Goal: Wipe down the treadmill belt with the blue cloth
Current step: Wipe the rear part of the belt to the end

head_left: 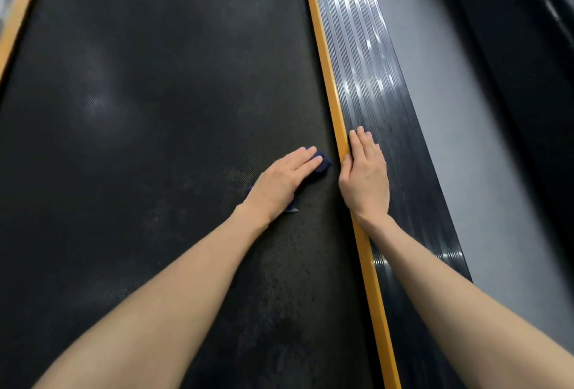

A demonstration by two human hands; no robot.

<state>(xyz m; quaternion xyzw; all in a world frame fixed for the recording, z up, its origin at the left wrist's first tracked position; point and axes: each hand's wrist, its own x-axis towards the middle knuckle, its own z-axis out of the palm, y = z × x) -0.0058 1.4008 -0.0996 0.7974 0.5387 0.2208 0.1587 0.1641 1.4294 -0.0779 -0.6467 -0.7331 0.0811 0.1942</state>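
Blue cloth [323, 165] pressed flat to treadmill belt [139, 155], right edge, under left hand [281, 182].
Fingers [302, 157] straight on both; right hand [365, 177] rests on ribbed side rail [366, 78]. Dusty smears show; wiping judged early.

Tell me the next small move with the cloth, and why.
Probably sweep the left hand, pressing flat on the blue cloth, leftward over the treadmill belt: the cloth sits by the yellow strip, and greyish smudges show just left of it.
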